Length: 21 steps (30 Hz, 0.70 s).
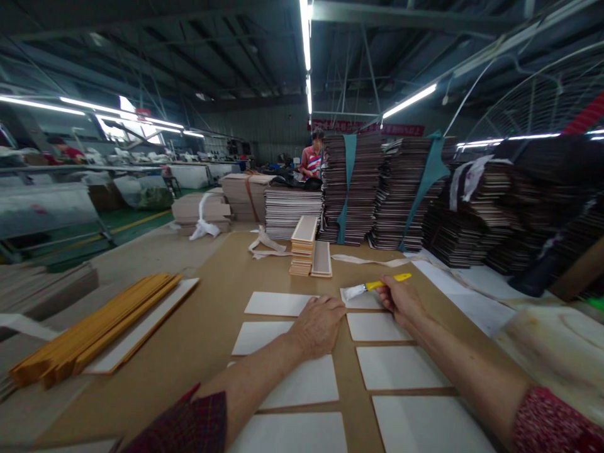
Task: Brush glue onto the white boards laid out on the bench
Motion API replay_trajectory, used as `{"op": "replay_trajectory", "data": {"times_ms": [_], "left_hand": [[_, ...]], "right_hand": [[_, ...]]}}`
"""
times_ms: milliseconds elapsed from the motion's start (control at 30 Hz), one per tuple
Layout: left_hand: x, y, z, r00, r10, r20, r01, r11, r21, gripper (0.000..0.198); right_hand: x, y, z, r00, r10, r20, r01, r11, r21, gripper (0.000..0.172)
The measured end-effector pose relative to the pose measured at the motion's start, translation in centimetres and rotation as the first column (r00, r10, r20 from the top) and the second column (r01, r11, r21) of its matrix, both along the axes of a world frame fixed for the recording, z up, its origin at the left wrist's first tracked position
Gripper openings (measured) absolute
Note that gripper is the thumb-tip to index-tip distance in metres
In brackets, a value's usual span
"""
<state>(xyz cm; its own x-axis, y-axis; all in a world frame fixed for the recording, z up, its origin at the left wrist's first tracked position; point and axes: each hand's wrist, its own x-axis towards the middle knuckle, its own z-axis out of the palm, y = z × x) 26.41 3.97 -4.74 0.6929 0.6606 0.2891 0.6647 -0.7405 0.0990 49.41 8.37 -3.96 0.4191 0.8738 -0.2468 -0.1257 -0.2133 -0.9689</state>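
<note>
My right hand [400,301] grips a paintbrush [372,285] by its yellow handle. Its whitish bristles touch the left part of the far right white panel [372,303]. My left hand [319,322] lies palm down, fingers extended, with the fingertips at the near left corner of that same panel. Under and beside this hand are the far left panel [271,303] and another white panel [259,336]. More flat white panels with brown edges, such as one at the near right [425,428], form two columns on the brown board [212,352].
A small stack of narrow panels [302,248] stands beyond my hands. Orange-edged strips [104,324] lie at the left. Tall stacks of dark sheets [352,189] line the back, some with teal cloth [427,182]. A person [312,157] is behind them. Whitish plastic [557,346] sits at the right.
</note>
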Motion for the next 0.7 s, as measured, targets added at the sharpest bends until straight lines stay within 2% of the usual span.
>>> {"op": "replay_trajectory", "data": {"times_ms": [400, 700], "left_hand": [[0.1, -0.2, 0.4, 1.0, 0.003, -0.011, -0.003, 1.0, -0.003, 0.032], [0.0, -0.3, 0.5, 1.0, 0.0, -0.009, 0.0, 1.0, -0.008, 0.031]], "right_hand": [[-0.1, -0.4, 0.2, 0.999, 0.001, 0.038, -0.001, 1.0, -0.01, 0.025], [2.2, -0.6, 0.6, 0.996, -0.031, 0.079, 0.032, 0.999, -0.01, 0.025]]}}
